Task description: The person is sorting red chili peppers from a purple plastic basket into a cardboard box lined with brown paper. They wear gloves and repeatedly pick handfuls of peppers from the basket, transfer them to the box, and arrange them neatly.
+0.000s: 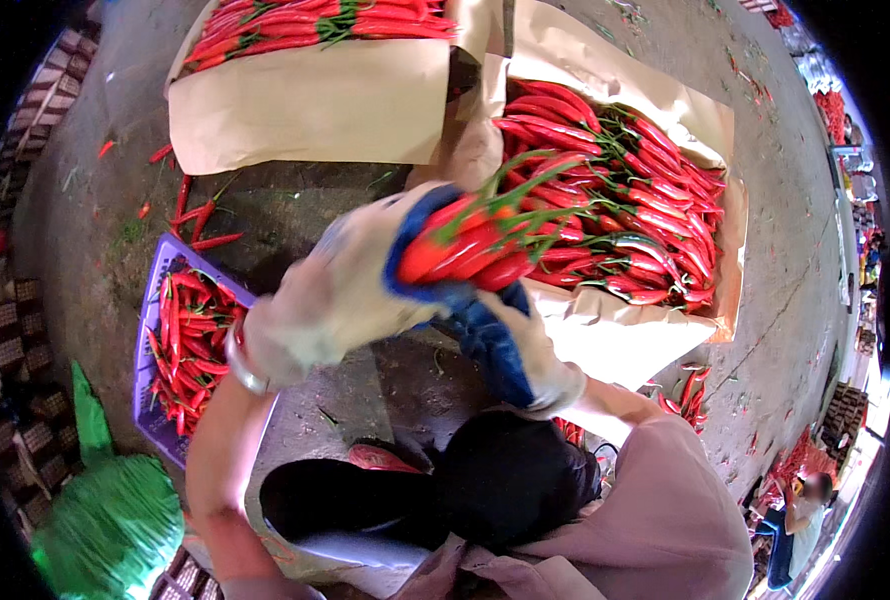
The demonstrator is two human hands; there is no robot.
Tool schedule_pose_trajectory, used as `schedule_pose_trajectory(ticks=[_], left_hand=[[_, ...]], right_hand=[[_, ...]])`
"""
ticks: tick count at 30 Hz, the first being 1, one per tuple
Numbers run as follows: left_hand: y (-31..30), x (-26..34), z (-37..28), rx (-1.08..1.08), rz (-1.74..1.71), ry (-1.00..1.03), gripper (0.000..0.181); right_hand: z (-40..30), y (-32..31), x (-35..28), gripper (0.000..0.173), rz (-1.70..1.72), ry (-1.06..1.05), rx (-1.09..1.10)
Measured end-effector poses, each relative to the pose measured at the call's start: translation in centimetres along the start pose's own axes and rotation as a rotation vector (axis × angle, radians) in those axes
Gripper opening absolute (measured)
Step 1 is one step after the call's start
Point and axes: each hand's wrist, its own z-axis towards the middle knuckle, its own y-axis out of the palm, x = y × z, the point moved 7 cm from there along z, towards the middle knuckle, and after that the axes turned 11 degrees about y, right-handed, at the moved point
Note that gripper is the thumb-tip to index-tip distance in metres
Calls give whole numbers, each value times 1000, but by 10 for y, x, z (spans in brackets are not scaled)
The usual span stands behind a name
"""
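A bunch of red chili peppers with green stems is in my left hand, which wears a white work glove with a blue palm. The stems point up and to the right. Just below the bunch, my right hand, gloved the same way, meets the left one; its fingertips are partly hidden. Beyond the hands stands a paper-lined box, filled with chili peppers laid in rows. To the left, a purple plastic crate holds loose red chili peppers.
Another paper-lined box of chilies stands at the top left. Loose chilies lie on the concrete floor, more by the right box. A green plastic bag sits at lower left. Another person is at far right.
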Motion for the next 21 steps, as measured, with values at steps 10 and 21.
schedule_pose_trajectory(ticks=[10, 21], left_hand=[[110, -9, 150, -596, 540, 92, 84], [58, -30, 122, 35, -325, 60, 47]], right_hand=[[1, -82, -2, 36, 936, 243, -226], [-40, -103, -81, 44, 22, 233, -329]])
